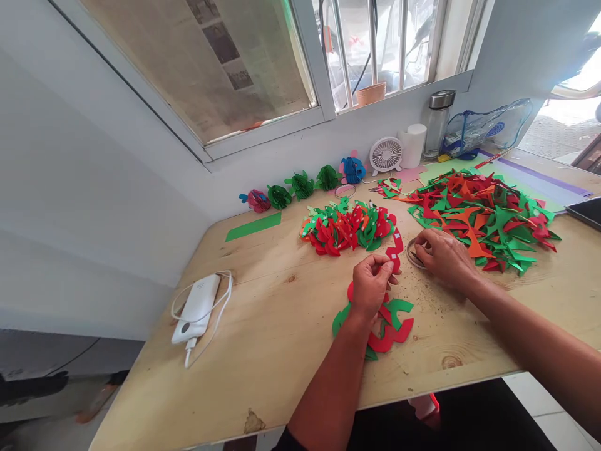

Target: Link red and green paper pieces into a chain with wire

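Note:
My left hand (370, 282) is closed on a curved red paper piece (395, 245) that carries small white squares. Loose red and green cut shapes (404, 330) lie beneath and beside that hand. At the ring-shaped roll (412, 255) on the wood, my right hand (441, 254) has its fingers pinched together at the roll's right side; whatever is between the fingertips is too small to make out. Beyond my left hand lies a heap of red and green paper curves (345, 228), some with white squares.
Red, green and orange scraps (488, 213) are piled at the right. A white power bank (197, 307) with its cable lies left. Along the wall stand paper ornaments (300, 185), a small fan (385, 155), a white cylinder (414, 145) and a glass bottle (436, 128).

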`<state>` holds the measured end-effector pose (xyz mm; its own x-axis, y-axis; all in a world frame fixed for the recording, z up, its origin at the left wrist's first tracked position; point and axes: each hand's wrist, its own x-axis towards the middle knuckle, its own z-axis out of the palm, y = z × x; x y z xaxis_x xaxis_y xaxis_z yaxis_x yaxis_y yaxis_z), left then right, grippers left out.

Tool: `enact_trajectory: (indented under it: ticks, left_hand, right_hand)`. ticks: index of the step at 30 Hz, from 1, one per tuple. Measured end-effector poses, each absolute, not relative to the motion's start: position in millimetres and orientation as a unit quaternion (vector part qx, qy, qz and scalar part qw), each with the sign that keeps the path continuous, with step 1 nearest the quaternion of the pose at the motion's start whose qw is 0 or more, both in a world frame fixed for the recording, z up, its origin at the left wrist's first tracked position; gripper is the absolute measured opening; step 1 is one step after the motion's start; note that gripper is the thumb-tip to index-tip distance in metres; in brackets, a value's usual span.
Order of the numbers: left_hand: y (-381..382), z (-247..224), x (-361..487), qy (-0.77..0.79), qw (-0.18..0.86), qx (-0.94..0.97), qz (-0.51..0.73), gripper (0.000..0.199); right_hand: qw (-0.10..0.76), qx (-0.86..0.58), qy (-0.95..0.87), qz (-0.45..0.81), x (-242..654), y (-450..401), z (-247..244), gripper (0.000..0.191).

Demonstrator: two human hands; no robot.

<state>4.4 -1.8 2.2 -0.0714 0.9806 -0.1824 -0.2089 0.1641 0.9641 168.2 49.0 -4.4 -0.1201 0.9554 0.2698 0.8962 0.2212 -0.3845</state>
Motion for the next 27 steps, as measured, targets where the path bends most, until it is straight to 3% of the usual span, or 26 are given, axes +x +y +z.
enact_trajectory:
  ticks: [8, 17, 23, 27]
  left_hand:
    - [-2.6, 3.5, 5.3, 0.508, 0.571, 0.377, 0.523, 0.021]
    - [-1.1, 4.4, 4.1, 0.507, 0.576, 0.349, 0.538, 0.025]
    - [-1.1, 4.0, 3.6, 0.511, 0.569, 0.350, 0.542, 0.024]
    - [-0.3, 2.5, 3.5, 0.512, 0.567, 0.348, 0.543, 0.023]
  right_hand:
    - [0.353, -0.623, -0.681, 0.151, 167.4, 51.6, -1.2, 0.012]
    - [0.435, -0.562, -0.599, 0.369, 162.2, 44.6, 16.7, 0.021]
    - [0.392, -0.474, -0.616, 0.493, 160.2, 36.3, 22.9, 0.028]
    - [0.340, -0.453, -0.676, 0.471, 160.7, 35.9, 19.1, 0.030]
